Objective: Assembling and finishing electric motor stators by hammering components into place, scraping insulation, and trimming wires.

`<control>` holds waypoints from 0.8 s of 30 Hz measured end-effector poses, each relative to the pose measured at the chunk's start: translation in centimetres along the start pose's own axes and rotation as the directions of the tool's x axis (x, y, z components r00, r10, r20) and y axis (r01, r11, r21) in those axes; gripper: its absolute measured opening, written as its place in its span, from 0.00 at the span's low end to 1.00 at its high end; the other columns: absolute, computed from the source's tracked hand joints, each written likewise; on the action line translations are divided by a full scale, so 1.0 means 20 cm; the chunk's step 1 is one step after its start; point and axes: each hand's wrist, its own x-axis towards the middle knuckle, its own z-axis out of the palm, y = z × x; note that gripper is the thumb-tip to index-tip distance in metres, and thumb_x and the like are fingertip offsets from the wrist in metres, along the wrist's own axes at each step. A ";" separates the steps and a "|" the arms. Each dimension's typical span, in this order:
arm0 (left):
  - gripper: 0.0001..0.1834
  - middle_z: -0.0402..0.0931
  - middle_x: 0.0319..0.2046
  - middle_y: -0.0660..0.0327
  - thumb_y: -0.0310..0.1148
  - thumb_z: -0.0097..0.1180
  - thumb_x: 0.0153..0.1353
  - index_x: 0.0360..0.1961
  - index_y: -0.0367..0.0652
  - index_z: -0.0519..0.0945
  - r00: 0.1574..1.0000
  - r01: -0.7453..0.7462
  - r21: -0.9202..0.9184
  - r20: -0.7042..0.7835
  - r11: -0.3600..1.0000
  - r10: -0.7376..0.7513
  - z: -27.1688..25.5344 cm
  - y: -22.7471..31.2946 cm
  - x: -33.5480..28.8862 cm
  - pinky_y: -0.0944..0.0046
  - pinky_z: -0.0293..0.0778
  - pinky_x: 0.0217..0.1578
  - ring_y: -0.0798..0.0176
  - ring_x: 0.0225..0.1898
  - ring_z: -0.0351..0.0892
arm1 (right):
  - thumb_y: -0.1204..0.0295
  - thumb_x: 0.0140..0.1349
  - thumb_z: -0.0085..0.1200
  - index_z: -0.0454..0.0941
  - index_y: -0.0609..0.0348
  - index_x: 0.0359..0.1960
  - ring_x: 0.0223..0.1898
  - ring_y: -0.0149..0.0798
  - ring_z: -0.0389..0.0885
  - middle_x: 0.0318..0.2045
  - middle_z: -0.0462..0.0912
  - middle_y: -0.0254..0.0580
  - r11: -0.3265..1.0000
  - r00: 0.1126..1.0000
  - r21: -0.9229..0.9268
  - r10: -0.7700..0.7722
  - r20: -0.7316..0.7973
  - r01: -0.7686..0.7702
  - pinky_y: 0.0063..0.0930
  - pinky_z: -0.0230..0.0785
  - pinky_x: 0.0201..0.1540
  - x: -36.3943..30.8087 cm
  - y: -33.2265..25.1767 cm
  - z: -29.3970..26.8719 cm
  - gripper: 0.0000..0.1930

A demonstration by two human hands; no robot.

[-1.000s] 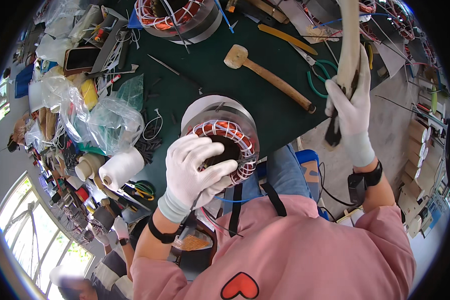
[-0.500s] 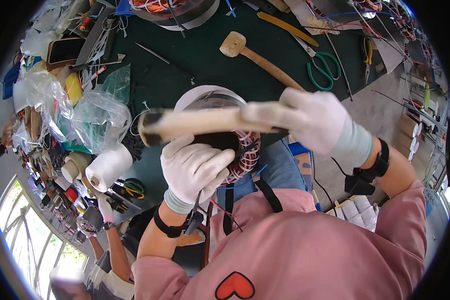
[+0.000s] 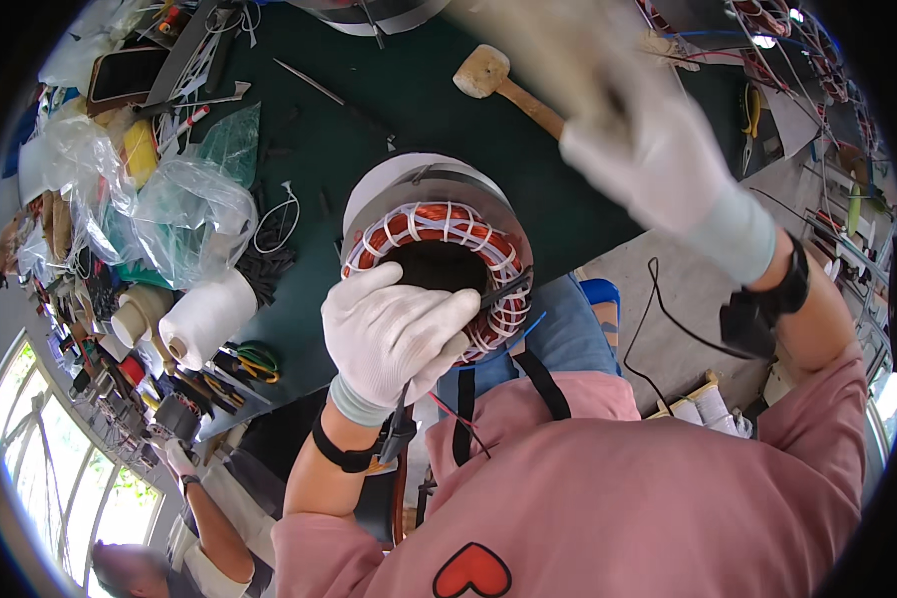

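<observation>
A motor stator (image 3: 503, 237) stands at the table's near edge, with copper windings laced in white cord around a dark bore. My left hand (image 3: 394, 329), in a white glove, is closed over the near-left part of its winding ring. At those fingertips a slim dark piece (image 3: 508, 289) lies across the windings; whether the fingers grip it is unclear. My right hand (image 3: 658, 159), also gloved, is raised to the right of the stator, gripping a pale wooden bat (image 3: 538, 50) smeared by motion. Partly behind that hand lies a wooden mallet (image 3: 483, 72).
A second stator (image 3: 369, 15) stands at the far edge. A pointed metal rod (image 3: 309, 82) lies on the dark green table (image 3: 299, 219). Clear plastic bags (image 3: 194, 224) and a white cord spool (image 3: 207, 319) crowd the left. Yellow-handled pliers (image 3: 750, 115) lie right. A co-worker's arm (image 3: 214, 523) shows lower left.
My right hand has swung the wooden bat up and away from above the stator, toward the far right. The laced windings now show. My left hand stays on the stator.
</observation>
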 end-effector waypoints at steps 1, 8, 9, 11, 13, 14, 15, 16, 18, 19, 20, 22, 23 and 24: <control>0.20 0.83 0.30 0.71 0.33 0.69 0.49 0.46 0.50 0.84 1.000 0.007 0.016 -0.022 1.000 -0.007 0.00 0.01 -0.03 0.61 0.76 0.43 0.65 0.28 0.81 | 0.79 0.61 0.58 0.66 0.55 0.71 0.37 0.42 0.88 0.40 0.84 0.46 1.000 1.000 0.009 0.001 0.000 -0.001 0.31 0.81 0.39 0.03 -0.04 -0.01 0.34; 0.19 0.83 0.31 0.69 0.32 0.66 0.53 0.49 0.50 0.84 0.998 0.047 0.032 -0.053 0.998 -0.045 0.00 0.04 -0.03 0.59 0.74 0.48 0.65 0.30 0.82 | 0.72 0.66 0.58 0.75 0.58 0.62 0.34 0.39 0.87 0.33 0.87 0.45 0.655 0.562 0.079 0.572 0.598 -0.751 0.33 0.80 0.42 0.25 0.24 -0.12 0.22; 0.18 0.83 0.31 0.69 0.33 0.65 0.56 0.49 0.50 0.84 0.995 0.080 0.052 -0.060 0.995 -0.076 0.01 0.06 -0.05 0.59 0.73 0.51 0.65 0.31 0.82 | 0.76 0.62 0.57 0.71 0.53 0.67 0.40 0.44 0.87 0.41 0.85 0.52 0.854 0.764 0.236 0.250 0.594 -0.463 0.34 0.81 0.48 0.14 0.13 -0.09 0.28; 0.13 0.83 0.32 0.69 0.36 0.60 0.64 0.50 0.51 0.84 0.989 0.126 0.086 -0.083 0.988 -0.119 0.04 0.05 -0.08 0.59 0.70 0.56 0.66 0.32 0.82 | 0.82 0.54 0.52 0.64 0.43 0.74 0.52 0.55 0.84 0.53 0.83 0.56 0.861 0.769 0.384 0.012 0.639 -0.332 0.41 0.74 0.62 -0.08 -0.05 0.07 0.41; 0.12 0.83 0.32 0.69 0.37 0.59 0.66 0.49 0.51 0.85 0.988 0.138 0.092 -0.088 0.986 -0.130 0.03 0.07 -0.08 0.59 0.70 0.56 0.66 0.32 0.82 | 0.79 0.55 0.55 0.70 0.47 0.70 0.44 0.51 0.87 0.46 0.85 0.56 0.836 0.794 0.464 -0.059 0.606 -0.292 0.36 0.81 0.49 0.08 0.07 0.01 0.36; 0.11 0.83 0.32 0.69 0.37 0.58 0.68 0.49 0.51 0.85 0.986 0.132 0.105 -0.118 0.986 -0.119 0.02 0.07 -0.07 0.59 0.70 0.56 0.67 0.32 0.82 | 0.78 0.56 0.56 0.74 0.50 0.66 0.42 0.48 0.89 0.44 0.86 0.56 0.887 0.920 0.444 -0.062 0.388 -0.128 0.35 0.82 0.47 0.10 0.12 0.00 0.32; 0.12 0.83 0.32 0.69 0.35 0.59 0.65 0.48 0.50 0.85 0.983 0.148 0.096 -0.125 0.984 -0.135 0.04 0.07 -0.07 0.58 0.70 0.56 0.66 0.32 0.82 | 0.75 0.58 0.60 0.78 0.58 0.59 0.31 0.41 0.89 0.35 0.88 0.52 0.854 0.778 0.132 0.383 0.498 -0.504 0.32 0.83 0.33 0.13 0.14 -0.07 0.25; 0.12 0.83 0.32 0.69 0.35 0.59 0.65 0.48 0.50 0.85 0.983 0.146 0.088 -0.124 0.985 -0.134 0.04 0.09 -0.07 0.58 0.70 0.56 0.66 0.32 0.82 | 0.69 0.61 0.64 0.69 0.62 0.68 0.20 0.26 0.78 0.38 0.85 0.36 0.726 0.679 0.096 0.577 0.453 -0.681 0.18 0.71 0.24 0.15 0.27 -0.07 0.33; 0.14 0.83 0.32 0.68 0.31 0.59 0.61 0.48 0.49 0.85 0.974 0.194 0.139 -0.147 0.971 -0.174 0.05 0.10 -0.07 0.58 0.70 0.57 0.66 0.33 0.81 | 0.76 0.60 0.60 0.77 0.60 0.60 0.28 0.39 0.88 0.31 0.87 0.44 0.538 0.676 0.426 0.671 0.306 -0.727 0.31 0.82 0.29 -0.02 0.07 -0.05 0.24; 0.17 0.82 0.32 0.68 0.27 0.59 0.57 0.49 0.47 0.85 0.971 0.193 0.118 -0.165 0.974 -0.173 0.08 0.11 -0.05 0.56 0.70 0.57 0.65 0.33 0.81 | 0.80 0.59 0.57 0.70 0.53 0.68 0.32 0.43 0.87 0.34 0.85 0.41 0.978 0.989 0.169 0.132 -0.066 -0.119 0.33 0.82 0.38 -0.15 -0.05 0.06 0.32; 0.17 0.82 0.32 0.68 0.27 0.59 0.57 0.49 0.47 0.85 0.970 0.203 0.127 -0.162 0.971 -0.181 0.08 0.10 -0.07 0.56 0.70 0.57 0.65 0.33 0.81 | 0.80 0.59 0.57 0.70 0.53 0.68 0.32 0.43 0.87 0.34 0.85 0.41 0.976 0.989 0.183 0.130 -0.065 -0.116 0.33 0.82 0.38 -0.16 -0.07 0.03 0.32; 0.18 0.82 0.32 0.66 0.27 0.58 0.57 0.49 0.45 0.85 0.953 0.230 0.136 -0.231 0.964 -0.195 0.10 0.10 -0.09 0.55 0.70 0.58 0.64 0.34 0.81 | 0.82 0.56 0.54 0.66 0.38 0.73 0.43 0.54 0.86 0.43 0.84 0.50 0.885 0.683 0.194 0.171 0.711 -0.424 0.39 0.78 0.53 -0.19 -0.08 -0.06 0.40; 0.17 0.82 0.32 0.66 0.27 0.57 0.57 0.49 0.44 0.85 0.952 0.242 0.134 -0.226 0.961 -0.208 0.09 0.11 -0.09 0.54 0.70 0.57 0.63 0.34 0.80 | 0.81 0.58 0.53 0.71 0.43 0.70 0.42 0.54 0.86 0.42 0.84 0.50 0.921 0.951 0.324 0.121 0.285 -0.214 0.39 0.79 0.50 -0.20 0.00 0.04 0.35; 0.17 0.82 0.32 0.66 0.27 0.57 0.57 0.49 0.44 0.85 0.952 0.240 0.137 -0.224 0.961 -0.206 0.10 0.11 -0.08 0.54 0.70 0.57 0.63 0.34 0.80 | 0.80 0.63 0.53 0.76 0.54 0.64 0.34 0.43 0.87 0.35 0.85 0.45 0.969 0.983 0.161 0.181 0.045 -0.186 0.33 0.82 0.38 -0.16 0.13 0.05 0.25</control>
